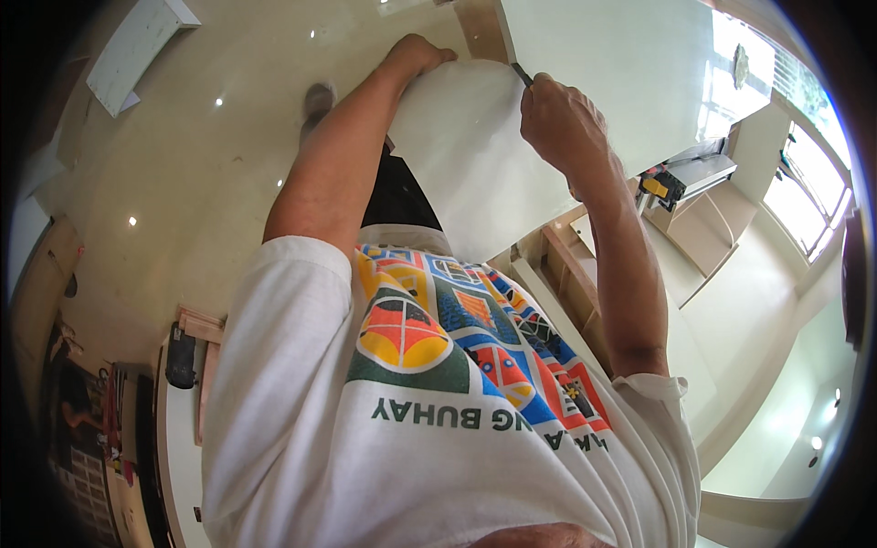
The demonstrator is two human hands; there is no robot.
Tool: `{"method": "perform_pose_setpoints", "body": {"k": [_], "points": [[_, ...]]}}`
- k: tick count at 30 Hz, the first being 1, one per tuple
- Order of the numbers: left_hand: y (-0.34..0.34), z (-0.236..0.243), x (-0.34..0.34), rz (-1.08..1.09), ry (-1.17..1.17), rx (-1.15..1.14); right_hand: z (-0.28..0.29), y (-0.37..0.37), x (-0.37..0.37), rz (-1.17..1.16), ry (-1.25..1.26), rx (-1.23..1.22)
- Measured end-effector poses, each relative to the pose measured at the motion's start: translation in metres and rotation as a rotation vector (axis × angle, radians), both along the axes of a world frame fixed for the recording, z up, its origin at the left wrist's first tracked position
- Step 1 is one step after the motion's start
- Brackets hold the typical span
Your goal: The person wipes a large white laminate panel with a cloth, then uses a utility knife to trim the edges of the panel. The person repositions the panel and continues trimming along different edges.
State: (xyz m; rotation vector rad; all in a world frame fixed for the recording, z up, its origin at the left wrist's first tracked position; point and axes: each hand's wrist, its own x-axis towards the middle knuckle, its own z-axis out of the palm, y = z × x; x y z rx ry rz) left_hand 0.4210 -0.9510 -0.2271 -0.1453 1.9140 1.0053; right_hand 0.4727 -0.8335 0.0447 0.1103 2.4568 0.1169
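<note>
My right hand (565, 123) is closed around a thin dark tool (522, 75), whose narrow tip pokes out past the fingers. Its handle is hidden in the fist, so I cannot tell its exact kind. The tip meets the line where a glossy white sheet (466, 146) borders a broad pale panel (612, 64). At the sheet's far left corner, my left hand (420, 55) has its fingers curled at the edge and seems to pinch it. The near part of this sheet hangs down in front of my body.
A white board (137, 50) lies on the shiny tiled floor (201, 155) at the far left. To the right, a yellow-and-black tool (660, 187) rests by a pale cabinet (703, 228). Wooden framing (571, 265) stands under my right forearm. Stored items (110, 402) crowd the lower left.
</note>
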Motion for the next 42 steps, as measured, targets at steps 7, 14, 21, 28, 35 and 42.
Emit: {"method": "perform_pose_setpoints", "body": {"k": [7, 14, 21, 28, 35, 42], "points": [[0.001, 0.003, 0.000, -0.057, -0.067, -0.012, -0.004, 0.002, -0.002, -0.016, 0.001, -0.036], [0.011, -0.009, 0.004, 0.030, -0.011, 0.029, 0.004, 0.003, 0.003, -0.021, 0.021, -0.020], [0.006, 0.002, 0.003, 0.029, -0.052, 0.038, 0.023, 0.009, 0.003, -0.022, 0.027, -0.053], [0.005, 0.004, 0.002, 0.013, 0.017, 0.038, 0.010, 0.010, 0.014, 0.043, 0.082, -0.090], [0.006, -0.003, 0.007, 0.017, -0.001, 0.019, 0.007, 0.009, 0.016, -0.008, 0.015, -0.024], [0.005, -0.006, 0.012, 0.029, -0.030, 0.007, -0.007, 0.010, 0.016, -0.019, 0.009, -0.047]]}}
